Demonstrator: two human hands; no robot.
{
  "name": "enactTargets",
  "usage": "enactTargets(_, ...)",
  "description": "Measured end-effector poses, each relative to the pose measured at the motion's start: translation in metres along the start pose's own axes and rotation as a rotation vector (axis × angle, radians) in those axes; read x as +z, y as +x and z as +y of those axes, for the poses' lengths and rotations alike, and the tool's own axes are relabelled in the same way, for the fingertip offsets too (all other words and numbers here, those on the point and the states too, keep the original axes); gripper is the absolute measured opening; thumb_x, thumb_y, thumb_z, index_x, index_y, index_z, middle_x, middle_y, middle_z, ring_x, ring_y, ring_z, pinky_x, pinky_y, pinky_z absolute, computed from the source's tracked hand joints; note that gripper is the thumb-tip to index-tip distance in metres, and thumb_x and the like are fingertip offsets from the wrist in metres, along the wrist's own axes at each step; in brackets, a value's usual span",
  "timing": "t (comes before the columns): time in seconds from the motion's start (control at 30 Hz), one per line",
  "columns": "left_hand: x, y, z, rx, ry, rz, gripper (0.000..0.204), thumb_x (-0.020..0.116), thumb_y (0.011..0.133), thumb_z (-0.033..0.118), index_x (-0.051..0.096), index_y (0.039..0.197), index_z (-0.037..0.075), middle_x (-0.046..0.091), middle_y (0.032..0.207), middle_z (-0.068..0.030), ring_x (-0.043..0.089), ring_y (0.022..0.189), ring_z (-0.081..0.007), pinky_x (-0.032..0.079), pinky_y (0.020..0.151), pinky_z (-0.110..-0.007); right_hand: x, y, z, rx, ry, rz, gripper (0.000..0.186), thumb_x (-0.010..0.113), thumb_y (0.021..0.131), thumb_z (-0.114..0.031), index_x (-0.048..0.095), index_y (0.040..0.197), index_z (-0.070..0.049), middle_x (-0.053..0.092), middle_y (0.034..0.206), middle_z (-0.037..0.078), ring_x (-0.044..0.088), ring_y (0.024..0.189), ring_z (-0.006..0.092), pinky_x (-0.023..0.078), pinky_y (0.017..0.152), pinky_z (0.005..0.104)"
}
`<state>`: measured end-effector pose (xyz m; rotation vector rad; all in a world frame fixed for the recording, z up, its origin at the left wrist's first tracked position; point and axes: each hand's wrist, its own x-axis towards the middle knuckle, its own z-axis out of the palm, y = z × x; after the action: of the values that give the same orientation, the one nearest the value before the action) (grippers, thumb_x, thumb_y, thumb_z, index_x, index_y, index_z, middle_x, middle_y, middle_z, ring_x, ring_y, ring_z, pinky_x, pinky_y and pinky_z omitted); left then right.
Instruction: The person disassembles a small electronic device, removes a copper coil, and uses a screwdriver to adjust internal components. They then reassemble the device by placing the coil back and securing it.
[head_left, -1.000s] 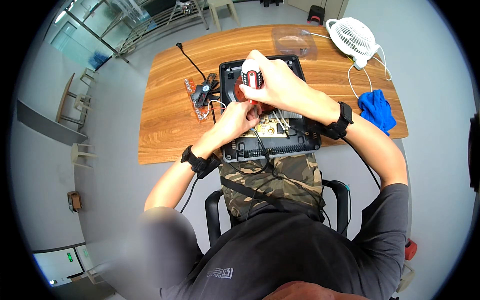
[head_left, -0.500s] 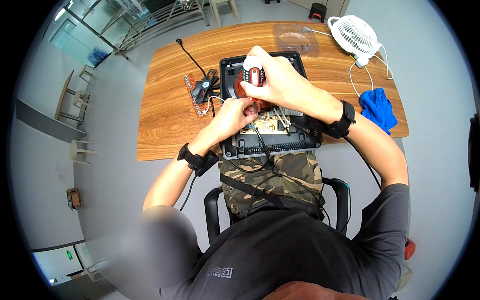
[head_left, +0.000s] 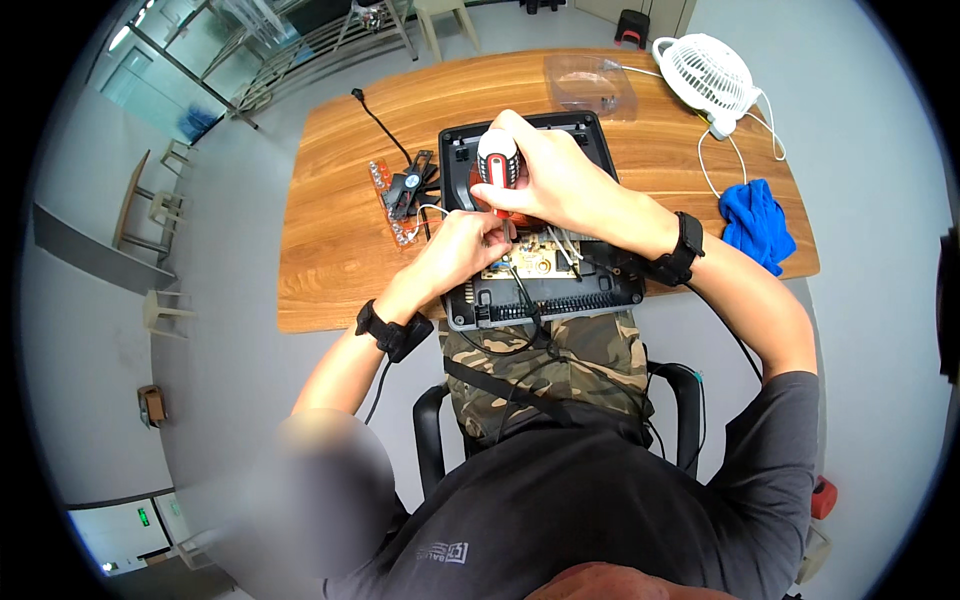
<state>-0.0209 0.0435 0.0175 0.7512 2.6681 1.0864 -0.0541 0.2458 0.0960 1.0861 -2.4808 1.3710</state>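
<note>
An opened black induction cooker housing (head_left: pixel 590 291) lies at the table's front edge, its reddish coil partly covered by my hands. My right hand (head_left: pixel 545 175) is closed round the handle of a screwdriver (head_left: pixel 498 160), red, black and white, held nearly upright with its shaft pointing down at the circuit board (head_left: pixel 540 262). Beside that shaft, my left hand (head_left: pixel 470 245) pinches with thumb and fingertips; what lies between them is hidden. Several wires rise from the board, and a black cord (head_left: pixel 522 285) loops over the housing's front rim.
Left of the housing sit a black cooling fan (head_left: pixel 408 185) and an orange strip board (head_left: pixel 380 180), joined by wires. A clear plastic tray (head_left: pixel 590 85), a white fan (head_left: pixel 708 75) and a blue cloth (head_left: pixel 757 225) occupy the wooden table's (head_left: pixel 340 250) far and right sides.
The screwdriver's handle has shifted slightly left with my right hand. My left hand keeps its pinch beside the shaft. The whole view has moved a little.
</note>
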Motion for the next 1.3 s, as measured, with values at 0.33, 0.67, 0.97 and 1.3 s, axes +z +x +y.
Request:
enactTargets(0.33, -0.004, -0.002, -0.004, -0.046, -0.005, 0.036, 0.016, 0.077, 0.089, 0.007, 0.073, 0.096, -0.006, 0.074, 0.079, -0.0131, 0.071, 0.073, -0.0159, 0.058, 0.071, -0.032, -0.003, 0.002, -0.003, 0.002, 0.003, -0.037, 0.046, 0.084, 0.088, -0.025, 0.051, 0.109, -0.001, 0.07, 0.087, 0.021, 0.071, 0.076, 0.0344, 0.056, 0.066, 0.0411)
enactTargets(0.67, -0.001, -0.003, -0.015, -0.019, -0.08, 0.135, 0.019, 0.077, 0.086, 0.007, 0.071, 0.097, -0.007, 0.073, 0.081, -0.0211, 0.076, 0.077, -0.0334, 0.059, 0.071, -0.04, -0.007, 0.003, -0.006, -0.01, 0.006, -0.071, 0.05, 0.082, 0.09, -0.023, 0.049, 0.119, 0.002, 0.072, 0.093, 0.027, 0.073, 0.084, 0.043, 0.058, 0.07, 0.0435)
enactTargets(0.97, -0.016, 0.001, -0.02, 0.016, 0.06, 0.078, 0.019, 0.078, 0.085, 0.009, 0.07, 0.092, -0.006, 0.073, 0.082, -0.0208, 0.074, 0.077, -0.0361, 0.059, 0.072, -0.042, 0.0, 0.013, -0.006, -0.001, -0.016, -0.104, 0.051, 0.082, 0.089, -0.024, 0.05, 0.119, 0.002, 0.071, 0.096, 0.028, 0.073, 0.088, 0.0438, 0.058, 0.073, 0.0452)
enactTargets(1.3, -0.026, -0.003, -0.029, 0.058, 0.065, 0.081, 0.02, 0.076, 0.085, 0.008, 0.07, 0.096, -0.007, 0.073, 0.081, -0.0204, 0.074, 0.078, -0.0355, 0.059, 0.074, -0.042, 0.013, 0.026, 0.001, -0.048, -0.025, -0.114, 0.05, 0.081, 0.09, -0.029, 0.052, 0.115, 0.002, 0.071, 0.092, 0.028, 0.072, 0.085, 0.0446, 0.057, 0.072, 0.0459)
